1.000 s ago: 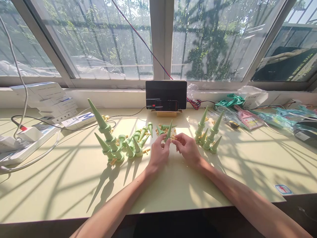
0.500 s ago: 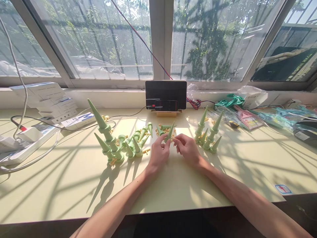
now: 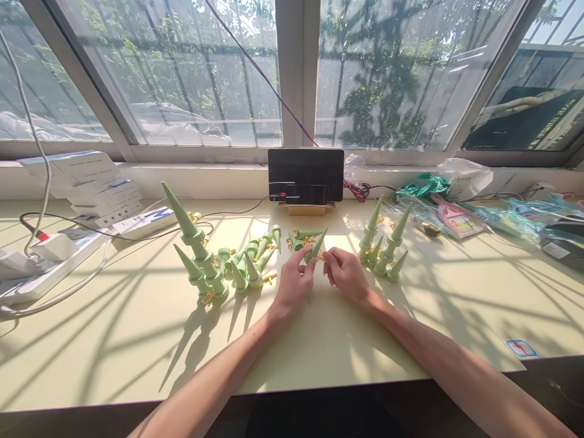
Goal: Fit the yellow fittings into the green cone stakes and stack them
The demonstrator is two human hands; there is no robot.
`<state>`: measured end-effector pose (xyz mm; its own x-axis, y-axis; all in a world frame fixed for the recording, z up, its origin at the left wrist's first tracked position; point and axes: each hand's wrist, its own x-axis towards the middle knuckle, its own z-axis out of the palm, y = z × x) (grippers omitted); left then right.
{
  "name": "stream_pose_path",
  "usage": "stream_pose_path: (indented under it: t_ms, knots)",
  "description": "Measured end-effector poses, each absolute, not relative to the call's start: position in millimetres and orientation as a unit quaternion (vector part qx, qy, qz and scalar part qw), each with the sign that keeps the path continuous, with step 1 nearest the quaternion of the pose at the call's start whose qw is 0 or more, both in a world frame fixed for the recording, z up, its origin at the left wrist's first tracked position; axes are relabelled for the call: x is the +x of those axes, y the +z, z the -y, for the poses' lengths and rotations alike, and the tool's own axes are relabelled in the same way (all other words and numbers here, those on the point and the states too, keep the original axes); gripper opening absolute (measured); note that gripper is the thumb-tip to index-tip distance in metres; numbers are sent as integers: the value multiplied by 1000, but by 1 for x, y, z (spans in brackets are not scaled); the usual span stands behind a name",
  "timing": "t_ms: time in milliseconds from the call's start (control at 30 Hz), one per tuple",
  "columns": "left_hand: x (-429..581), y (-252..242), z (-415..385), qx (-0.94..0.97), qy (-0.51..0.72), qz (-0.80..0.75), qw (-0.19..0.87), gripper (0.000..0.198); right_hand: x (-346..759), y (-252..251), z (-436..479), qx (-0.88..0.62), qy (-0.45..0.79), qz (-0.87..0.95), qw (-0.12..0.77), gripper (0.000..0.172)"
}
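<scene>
1 green cone (image 3: 317, 244) is pinched by the left hand's (image 3: 295, 278) fingers above the bench (image 3: 319, 353), tipped further right than 1 second ago, apparently angling toward the yellow peg (image 3: 320, 257) at the right hand (image 3: 345, 275), whose fingers are bunched, hold unclear.

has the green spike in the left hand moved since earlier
Yes: the green spike has tilted right, its tip slightly lower and now in line with the right edge of the black phone.
</scene>
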<state>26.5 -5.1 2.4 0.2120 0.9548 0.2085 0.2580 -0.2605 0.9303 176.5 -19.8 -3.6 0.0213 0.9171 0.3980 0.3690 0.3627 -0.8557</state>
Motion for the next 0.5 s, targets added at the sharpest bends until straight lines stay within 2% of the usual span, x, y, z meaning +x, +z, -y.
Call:
stream_pose_path:
  t_ms: [267,500]
  knots:
    - [28,6,7,653,428,-452,432,43,175,-1,20,-501,277,639,514,46]
    - [30,6,8,659,437,-449,415,34,174,0,21,-497,295,627,522,41]
